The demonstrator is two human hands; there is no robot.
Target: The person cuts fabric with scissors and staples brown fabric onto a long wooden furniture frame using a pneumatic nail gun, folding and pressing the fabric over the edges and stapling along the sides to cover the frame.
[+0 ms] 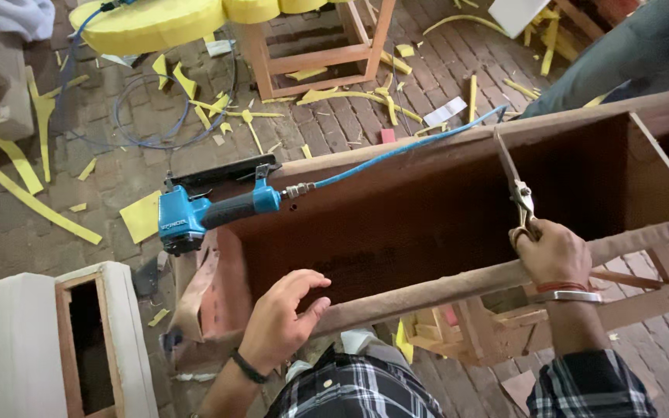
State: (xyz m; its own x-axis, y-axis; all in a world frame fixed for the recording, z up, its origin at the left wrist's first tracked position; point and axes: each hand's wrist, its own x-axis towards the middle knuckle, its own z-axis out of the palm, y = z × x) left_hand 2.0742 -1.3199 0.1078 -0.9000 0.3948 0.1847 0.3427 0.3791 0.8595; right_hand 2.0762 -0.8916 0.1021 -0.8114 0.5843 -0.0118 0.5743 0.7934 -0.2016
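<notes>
**Hands at work on a wooden frame**

A blue air stapler (214,213) rests on the frame's (427,286) left corner. The left hand (280,317), fingers spread, steadies the near rail; the right hand (555,251), fingers clamped on scissors (514,182), points blades up. Firm bracing keeps cuts clean.

Scissors (519,190) upright; wood frame (427,290) fabric-covered.

Blue stapler (203,214) – blue hose (396,152) – yellow foam scraps (142,216) – brown fabric-covered frame (427,288) – plaid sleeves (590,383).
</notes>
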